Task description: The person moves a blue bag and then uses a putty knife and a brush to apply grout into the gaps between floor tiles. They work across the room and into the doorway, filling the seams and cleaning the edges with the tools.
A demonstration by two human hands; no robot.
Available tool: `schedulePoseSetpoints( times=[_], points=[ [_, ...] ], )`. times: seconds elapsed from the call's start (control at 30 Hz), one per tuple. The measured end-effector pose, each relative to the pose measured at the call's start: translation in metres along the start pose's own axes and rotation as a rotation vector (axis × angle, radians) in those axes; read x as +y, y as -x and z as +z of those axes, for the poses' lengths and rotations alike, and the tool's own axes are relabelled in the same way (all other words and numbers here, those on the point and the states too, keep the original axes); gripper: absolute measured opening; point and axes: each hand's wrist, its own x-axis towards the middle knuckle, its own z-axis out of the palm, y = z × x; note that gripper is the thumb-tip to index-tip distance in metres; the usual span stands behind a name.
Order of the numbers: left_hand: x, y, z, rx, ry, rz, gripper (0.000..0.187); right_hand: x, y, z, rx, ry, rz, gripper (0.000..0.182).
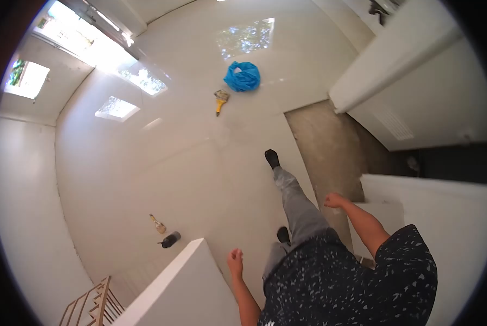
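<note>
My left hand (235, 256) hangs beside the top of a white half wall (170, 282), its fingers loosely curled but a little apart and nothing in them. Out to the other side, my right hand (334, 200) is closed in a loose fist over the strip of bare concrete; no object shows in it. Neither hand touches anything. Ahead on the shiny floor lies a crumpled blue plastic bag (242, 77). Nearer to me is a brush with a yellow handle (220, 102). Lower left, a second brush (157, 224) lies close to a dark bottle (170, 239).
Pale glossy flooring (162, 179) stops at a strip of bare concrete (327, 141) on the right. A white door-like panel (412, 92) stands beyond it. A brown metal railing (99, 301) is at lower left, and a bright doorway (80, 32) at upper left.
</note>
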Motion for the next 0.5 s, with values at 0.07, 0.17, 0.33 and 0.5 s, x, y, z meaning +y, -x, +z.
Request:
schedulePoseSetpoints(
  times=[0.07,0.17,0.33,0.5],
  points=[
    [-0.053,0.059,-0.013,0.054,-0.138,-0.048,0.031,-0.01,-0.02,-0.003,0.002,0.098,-0.065,0.032],
    [0.003,0.142,-0.007,0.029,-0.171,-0.594,0.029,0.018,-0.142,0.035,0.028,0.121,-0.269,0.027],
    [0.058,0.107,0.034,-0.142,-0.357,-0.579,0.024,-0.055,-0.289,-0.014,0.179,-0.046,-0.136,0.024],
    [0.018,-0.121,0.114,-0.157,-0.394,-0.303,0.021,-0.08,-0.434,-0.05,0.099,0.34,-0.229,0.04]
  ],
)
